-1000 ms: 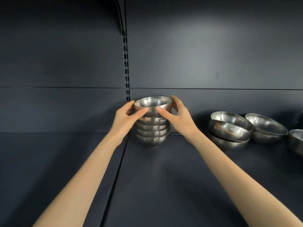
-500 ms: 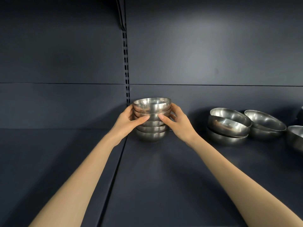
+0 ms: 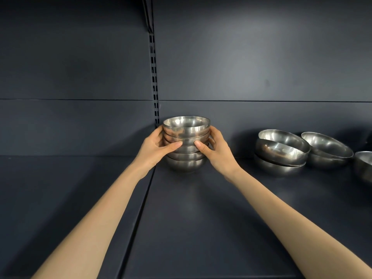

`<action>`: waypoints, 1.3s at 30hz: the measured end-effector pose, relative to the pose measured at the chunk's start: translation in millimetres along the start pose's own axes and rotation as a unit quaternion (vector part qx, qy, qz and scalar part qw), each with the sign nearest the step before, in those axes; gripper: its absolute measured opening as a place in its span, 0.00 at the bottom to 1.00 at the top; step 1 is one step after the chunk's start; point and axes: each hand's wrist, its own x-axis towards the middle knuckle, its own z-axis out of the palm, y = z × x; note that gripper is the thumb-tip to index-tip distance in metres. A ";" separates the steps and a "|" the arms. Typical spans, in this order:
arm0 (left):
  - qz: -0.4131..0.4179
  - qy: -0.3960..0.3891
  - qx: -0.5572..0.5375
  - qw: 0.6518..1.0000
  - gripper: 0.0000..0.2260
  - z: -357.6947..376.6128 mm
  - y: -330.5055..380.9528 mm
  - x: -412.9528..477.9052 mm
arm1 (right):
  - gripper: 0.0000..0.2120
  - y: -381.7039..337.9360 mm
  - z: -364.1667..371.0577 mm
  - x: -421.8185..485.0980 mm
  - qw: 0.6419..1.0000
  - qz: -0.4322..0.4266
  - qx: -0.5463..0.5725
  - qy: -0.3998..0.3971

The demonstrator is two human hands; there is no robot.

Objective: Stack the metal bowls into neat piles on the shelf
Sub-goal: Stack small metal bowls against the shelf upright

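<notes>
Shiny round steel bowls in a nested pile [image 3: 187, 133] stand on the dark shelf [image 3: 201, 218]. My left hand [image 3: 154, 152] and right hand [image 3: 220, 156] clasp its sides. Squaring-up step, I judge; next, the tilted loose bowls [image 3: 281, 150] rightward need gathering.

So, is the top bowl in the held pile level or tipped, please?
Level: the top bowl sits nested, rim parallel to those beneath.

Bare left hand [image 3: 155, 147] and bare right hand [image 3: 218, 152]. Slender, uncovered left forearm [image 3: 104, 216] and right forearm [image 3: 281, 216] behind the grip. Short, trimmed thumbnails [image 3: 179, 142] right at the grip.
</notes>
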 end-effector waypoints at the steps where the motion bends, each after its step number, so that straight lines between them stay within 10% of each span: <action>1: 0.002 0.001 0.003 1.000 0.19 1.0 1.4 -0.3 | 0.33 0.4 -0.6 0.5 1.000 0.001 0.004 -0.005; 7: -0.016 0.056 0.021 0.998 0.40 2.9 3.8 4.3 | 0.38 -10.9 0.1 2.5 0.997 0.022 0.067 0.016; 15: 0.004 0.063 0.037 0.997 0.08 5.4 5.4 1.3 | 0.31 -19.7 8.0 -1.4 0.998 0.020 0.043 0.036; 22: -0.028 0.011 0.124 0.992 0.17 -2.3 15.3 -6.7 | 0.31 -44.1 -3.7 -15.6 0.997 0.030 -0.068 -0.017; 25: -0.063 -0.034 0.249 0.966 0.41 -11.9 22.3 -19.2 | 0.40 -45.2 -17.4 -24.0 0.975 0.048 -0.205 -0.071; 33: -0.010 -0.076 0.548 0.833 0.34 -30.3 43.3 -61.1 | 0.40 -63.2 -42.0 -66.4 0.878 0.014 -0.471 -0.080; 39: 0.040 -0.089 0.596 0.797 0.33 -26.2 50.9 -86.5 | 0.40 -71.2 -44.7 -98.0 0.827 0.000 -0.559 -0.056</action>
